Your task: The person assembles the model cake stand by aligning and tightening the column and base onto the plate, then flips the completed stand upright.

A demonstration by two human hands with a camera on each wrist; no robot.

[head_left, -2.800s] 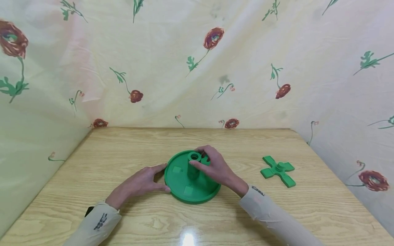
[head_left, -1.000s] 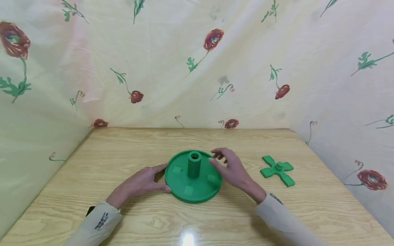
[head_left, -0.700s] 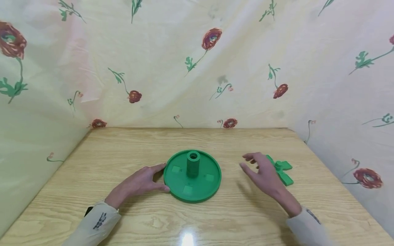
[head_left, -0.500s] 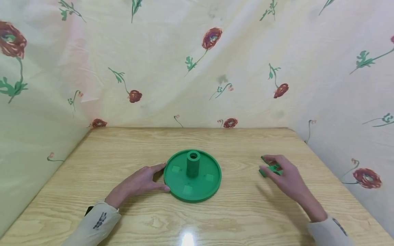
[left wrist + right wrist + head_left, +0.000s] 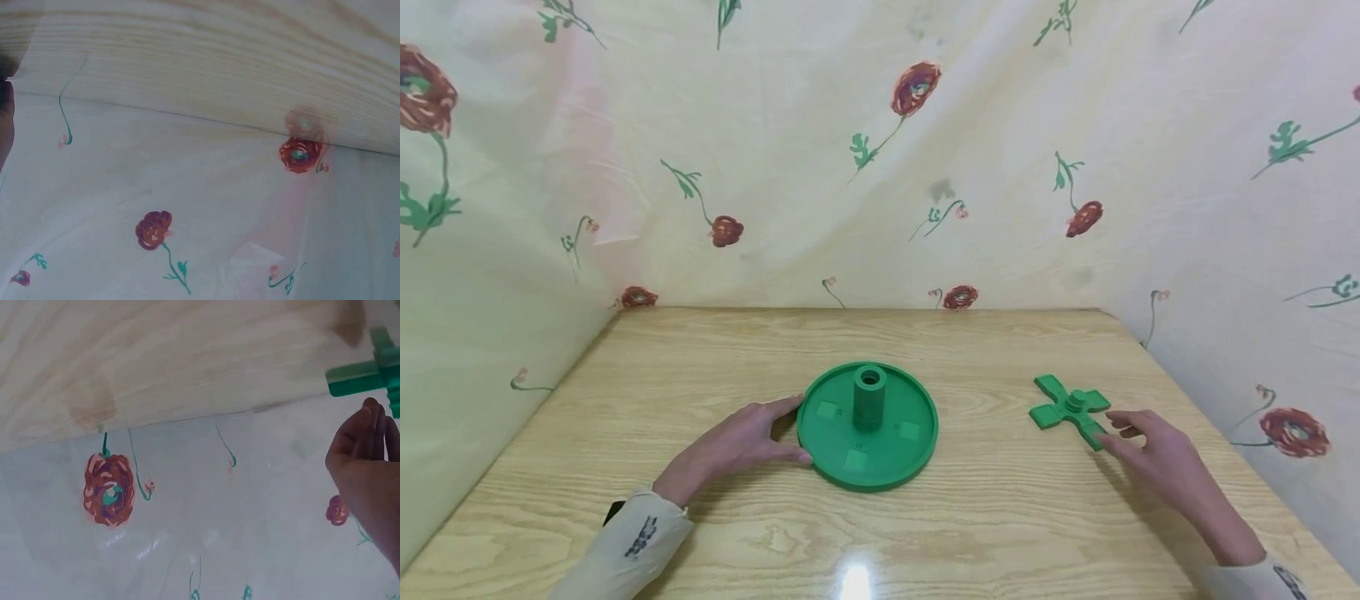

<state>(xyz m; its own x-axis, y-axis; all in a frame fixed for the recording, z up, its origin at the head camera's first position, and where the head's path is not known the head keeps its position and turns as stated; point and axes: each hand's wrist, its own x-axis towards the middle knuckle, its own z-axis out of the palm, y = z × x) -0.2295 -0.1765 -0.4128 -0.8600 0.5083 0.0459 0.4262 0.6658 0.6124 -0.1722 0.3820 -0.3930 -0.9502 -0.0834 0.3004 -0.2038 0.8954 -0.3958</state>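
Note:
A round green tray-like base with a raised rim lies on the wooden table. From its middle rises a hollow green tube, upright. My left hand rests thumb and forefinger, spread apart, against the base's left rim; in the left wrist view only a sliver of a hand shows. To the right lies a green cross-shaped piece with a short round peg at its centre. My right hand, fingers loosely bent, is beside the cross's near right arm; contact cannot be told. The right wrist view shows the cross above the fingers.
The light wood tabletop spreads around both pieces. A flowered cloth hangs behind the table and along both sides. Some wood shows between the base and the cross.
My right hand has let go of the tube and moved right, passing over the cross to its near right arm. The left hand stays at the rim, and the base and cross lie still.

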